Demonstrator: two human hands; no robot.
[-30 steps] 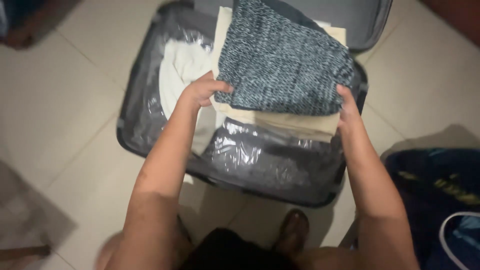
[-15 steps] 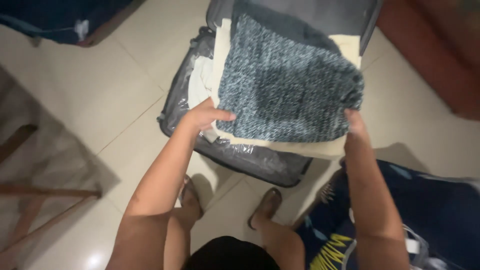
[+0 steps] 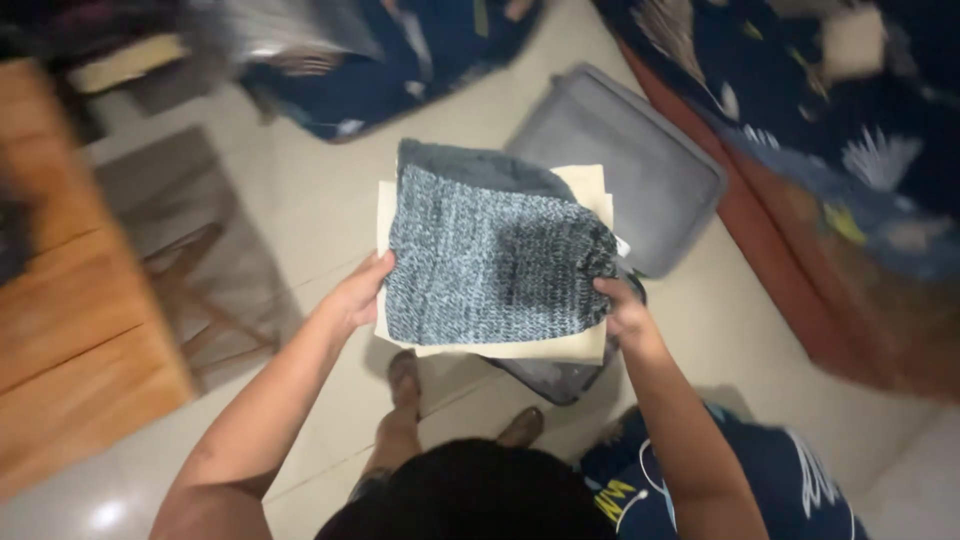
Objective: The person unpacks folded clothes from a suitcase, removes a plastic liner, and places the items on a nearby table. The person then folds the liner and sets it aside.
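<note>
A folded stack of clothes [image 3: 495,262] is up in the air, held level above the tiled floor [image 3: 300,210], a speckled grey-blue knit [image 3: 490,260] on top and a cream garment [image 3: 590,190] showing at the edges beneath it. The left hand [image 3: 362,292] clamps the stack's left edge, thumb on top of the knit, fingers tucked out of sight underneath. The right hand [image 3: 622,308] grips the stack's right front corner the same way, thumb over, fingers under. Both forearms reach forward from the bottom of the view, elbows bent, hands well apart with the stack between them. Just beyond the stack, a grey suitcase [image 3: 640,170] lies on the floor, partly hidden by the clothes. Below the stack, the person's bare feet [image 3: 405,375] stand on the tiles. Right of the stack runs dark blue patterned fabric [image 3: 830,130]; left of it stands a wooden surface [image 3: 70,330], blurred.
</note>
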